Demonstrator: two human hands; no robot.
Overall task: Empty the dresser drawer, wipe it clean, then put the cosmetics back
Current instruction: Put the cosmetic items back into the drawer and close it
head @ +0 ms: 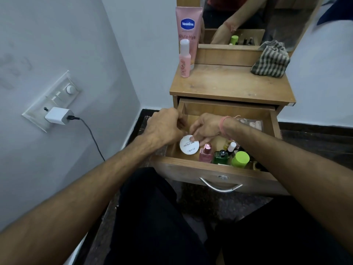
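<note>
The drawer (pixel 219 175) is standing pulled out from the dresser, and most of the cosmetics are sitting along its front wall: a white round jar (pixel 189 147) at the left end, then a pink bottle (pixel 206 153), a dark green bottle (pixel 221 156) and a green-capped container (pixel 240 159) running to the right.

The relation governing the coming move is the jar's position under the right hand (pixel 205 129). That hand is reaching in from the right, with its fingers (pixel 193 139) pointing down and to the left; one fingertip is touching the jar's lid near the far edge. The jar is lying flat with its lid facing up, so it has no long axis to align with; its rim is accessible from above. The right fingers are loosely curled but are not yet closing round the jar.

The left hand (pixel 165 127) is hovering over the drawer's left wall, just beside the jar and slightly beyond it. Its fingers are curled inward; whether they are pinching something small cannot be told from this view.

Judgement: the emptying step is in progress, with the right hand nearer to the jar. Two pink bottles are already standing on the counter (pixel 229 83), where a striped cloth (pixel 271 60) is also lying, well apart from both hands.
</note>
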